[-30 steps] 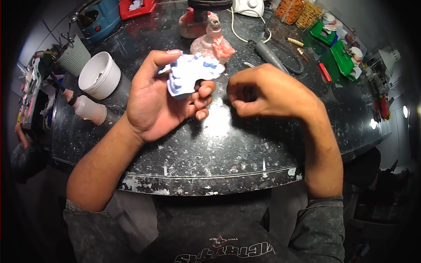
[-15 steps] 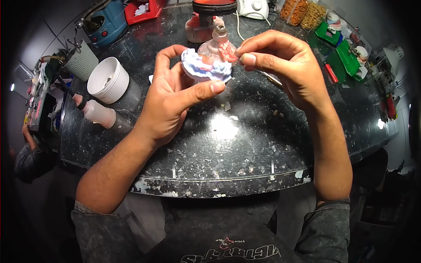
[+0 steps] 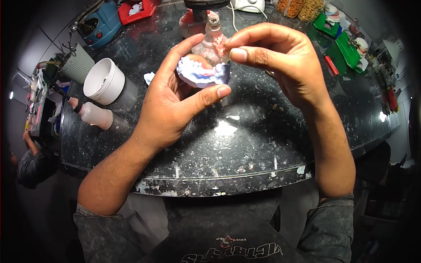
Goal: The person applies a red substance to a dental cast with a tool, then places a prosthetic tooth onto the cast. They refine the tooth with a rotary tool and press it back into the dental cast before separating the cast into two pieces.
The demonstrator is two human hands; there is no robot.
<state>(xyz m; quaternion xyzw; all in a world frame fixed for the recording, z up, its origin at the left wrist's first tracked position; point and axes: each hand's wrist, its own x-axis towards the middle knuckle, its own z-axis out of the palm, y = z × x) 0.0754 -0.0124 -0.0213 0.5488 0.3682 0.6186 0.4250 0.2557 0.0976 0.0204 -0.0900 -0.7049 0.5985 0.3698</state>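
Observation:
My left hand (image 3: pixel 164 105) is closed around a pale lilac dental cast (image 3: pixel 204 79), thumb along its near edge and fingers behind it. A pinkish patch shows in the middle of the cast's ridge. My right hand (image 3: pixel 280 61) hovers just above and right of the cast, thumb and index finger pinched together. Anything between those fingertips is too small or hidden to make out. Directly behind both hands stands a glass bottle (image 3: pixel 213 30) with a metal neck and pink residue on its side.
White tub (image 3: pixel 98 85) and spray-type bottle (image 3: pixel 96 115) stand on the left of the dark speckled bench (image 3: pixel 223 162). A lilac scrap (image 3: pixel 149 78) lies beside my left hand. Red tray (image 3: pixel 136 11) sits at the back; green trays (image 3: pixel 346 52) and a red object (image 3: pixel 331 65) are right.
My right hand has shifted slightly left and up, off the cast's right end. The cast has turned and sits a little lower in my left hand. The view has shifted slightly.

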